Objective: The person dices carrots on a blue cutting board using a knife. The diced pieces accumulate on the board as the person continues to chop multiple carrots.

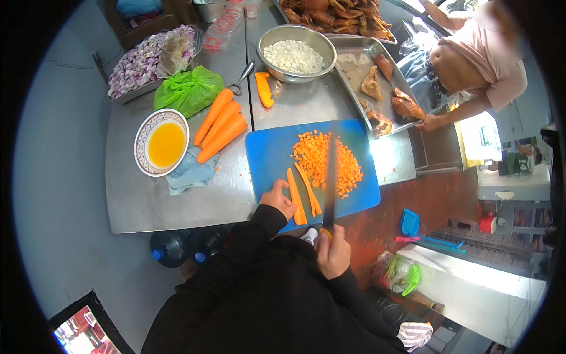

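My right hand [334,251] is closed round the handle of a long kitchen knife [331,183]. Its blade points away from me, over the blue cutting board [266,147]. To the left, my left hand [279,199] rests at the board's near edge, fingers bent against the side of a long carrot piece [296,197]. Beside that piece lie thinner carrot strips [309,192]. Diced carrot [312,154] is spread over the far half of the board, partly behind the blade.
Left of the board are peeled carrots [222,138], a bowl of orange liquid [164,144], a cloth [193,172] and a peeler [242,79]. Beyond stand a bowl of chopped white pieces [293,54], chopped onion [138,66] and a meat tray [354,74]. Another person's hand [433,123] touches meat there.
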Motion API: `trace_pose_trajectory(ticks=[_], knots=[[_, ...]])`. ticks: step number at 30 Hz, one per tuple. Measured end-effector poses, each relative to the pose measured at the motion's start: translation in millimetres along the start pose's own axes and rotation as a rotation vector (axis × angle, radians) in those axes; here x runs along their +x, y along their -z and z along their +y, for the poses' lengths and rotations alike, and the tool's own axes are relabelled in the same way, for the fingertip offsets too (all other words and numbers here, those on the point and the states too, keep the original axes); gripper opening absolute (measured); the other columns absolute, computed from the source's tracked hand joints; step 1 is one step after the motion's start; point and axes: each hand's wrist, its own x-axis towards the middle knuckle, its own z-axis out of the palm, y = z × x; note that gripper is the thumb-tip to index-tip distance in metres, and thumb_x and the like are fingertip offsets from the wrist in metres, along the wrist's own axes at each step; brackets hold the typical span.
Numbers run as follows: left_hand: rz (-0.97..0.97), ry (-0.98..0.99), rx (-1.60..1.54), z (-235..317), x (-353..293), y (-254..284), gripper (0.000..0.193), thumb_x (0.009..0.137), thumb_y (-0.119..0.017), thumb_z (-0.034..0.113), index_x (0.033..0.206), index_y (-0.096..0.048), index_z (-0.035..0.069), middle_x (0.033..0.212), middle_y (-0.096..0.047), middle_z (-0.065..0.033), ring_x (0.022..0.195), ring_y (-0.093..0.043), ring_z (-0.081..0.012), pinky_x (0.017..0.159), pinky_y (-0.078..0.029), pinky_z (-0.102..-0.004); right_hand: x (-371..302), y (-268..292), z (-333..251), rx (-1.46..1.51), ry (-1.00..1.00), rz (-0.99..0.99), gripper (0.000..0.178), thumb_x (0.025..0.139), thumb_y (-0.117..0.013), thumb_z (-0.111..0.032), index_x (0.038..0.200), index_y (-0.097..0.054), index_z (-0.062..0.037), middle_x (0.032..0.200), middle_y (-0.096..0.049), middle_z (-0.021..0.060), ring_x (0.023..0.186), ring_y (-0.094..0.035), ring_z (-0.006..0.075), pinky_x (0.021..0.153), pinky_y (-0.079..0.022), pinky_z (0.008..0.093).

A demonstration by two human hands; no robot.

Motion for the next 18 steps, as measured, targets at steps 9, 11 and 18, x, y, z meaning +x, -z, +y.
trace_pose_trajectory(ticks=[9,11,18], knots=[[-0.052,-0.029,0.006,-4,3,1,0.050,0.078,-0.083,0.012,0.115,-0.051,0.006,0.078,-0.076,-0.0112,0.073,-0.075,-0.0274,0.068,-0.059,-0.0407,3,-41,23,-0.338,-0.143,-0.303,0.017,0.100,-0.057,-0.018,0.104,-0.048,-0.0048,0.071,-0.064,0.0294,0.066,-0.065,0.0511,0.062,-0.051,0.0610],[-0.061,-0.067,-0.021,-6,3,5,0.050,0.078,-0.083,0.012,0.114,-0.050,0.006,0.078,-0.075,-0.0112,0.073,-0.075,-0.0268,0.068,-0.059,-0.0403,4,-35,12,-0.318,-0.091,-0.213,0.017,0.101,-0.058,-0.018,0.105,-0.049,-0.0043,0.072,-0.064,0.0287,0.066,-0.065,0.0506,0.062,-0.051,0.0606],[-0.094,-0.002,-0.108,-17,-7,14,0.047,0.079,-0.081,0.011,0.112,-0.049,0.007,0.078,-0.075,-0.0108,0.070,-0.075,-0.0258,0.065,-0.059,-0.0399,-9,-38,-12,-0.140,-0.033,0.054,0.016,0.101,-0.057,-0.017,0.104,-0.051,-0.0023,0.073,-0.064,0.0264,0.066,-0.066,0.0482,0.060,-0.051,0.0576]])
